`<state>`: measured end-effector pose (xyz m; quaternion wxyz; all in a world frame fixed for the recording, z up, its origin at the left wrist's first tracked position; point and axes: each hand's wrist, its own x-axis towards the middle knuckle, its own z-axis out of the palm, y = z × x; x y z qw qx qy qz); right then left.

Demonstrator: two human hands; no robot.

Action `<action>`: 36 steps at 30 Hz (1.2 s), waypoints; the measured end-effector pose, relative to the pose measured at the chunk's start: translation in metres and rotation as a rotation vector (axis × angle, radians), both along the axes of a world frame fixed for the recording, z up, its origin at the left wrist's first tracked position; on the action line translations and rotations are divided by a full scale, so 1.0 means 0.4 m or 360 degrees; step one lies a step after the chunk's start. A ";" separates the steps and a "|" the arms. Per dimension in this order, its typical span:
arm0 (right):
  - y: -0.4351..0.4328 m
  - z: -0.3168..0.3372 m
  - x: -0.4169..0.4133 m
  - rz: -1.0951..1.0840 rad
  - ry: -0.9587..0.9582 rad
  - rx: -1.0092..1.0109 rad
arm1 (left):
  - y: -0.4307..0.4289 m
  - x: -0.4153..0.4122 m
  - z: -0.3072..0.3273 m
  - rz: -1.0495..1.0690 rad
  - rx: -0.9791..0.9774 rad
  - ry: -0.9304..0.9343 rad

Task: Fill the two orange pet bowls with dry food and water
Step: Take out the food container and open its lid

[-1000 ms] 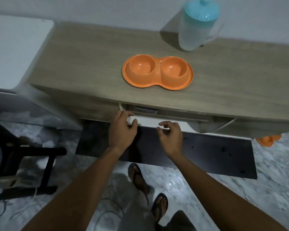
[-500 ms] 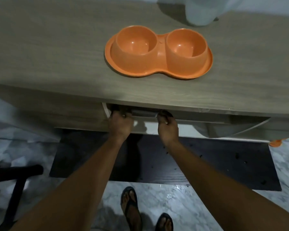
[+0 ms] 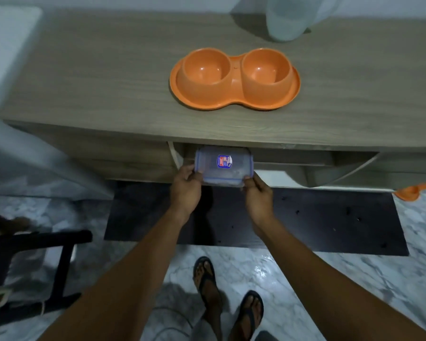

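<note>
Both hands, left hand [image 3: 186,187] and right hand [image 3: 257,193], grip lidded container [image 3: 223,169]; orange bowls [image 3: 234,78] beyond grip empty, filling not started.

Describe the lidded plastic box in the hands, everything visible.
The plastic box is rectangular with rounded corners, translucent plastic, its lid rimmed in blue. A small red, white and blue label sits at the lid's centre. The lid is on. It is held about level, lid up, just under the front edge of the wooden top. The left hand grips its near left corner, the right hand its near right corner. Contents cannot be made out.
</note>
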<state>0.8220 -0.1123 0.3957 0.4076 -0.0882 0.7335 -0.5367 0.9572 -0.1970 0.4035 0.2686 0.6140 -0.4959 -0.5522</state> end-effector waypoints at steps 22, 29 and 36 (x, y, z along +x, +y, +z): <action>-0.294 0.638 0.048 0.0416 -0.0065 -0.0208 | -0.298 0.200 0.622 0.0087 -0.0093 0.0134; -0.594 0.553 0.135 0.0458 -0.0245 0.0043 | -0.567 0.298 0.517 0.0060 0.0083 0.0129; -0.712 0.503 0.176 0.0188 -0.0361 0.0155 | -0.703 0.319 0.468 -0.0187 0.0298 0.0360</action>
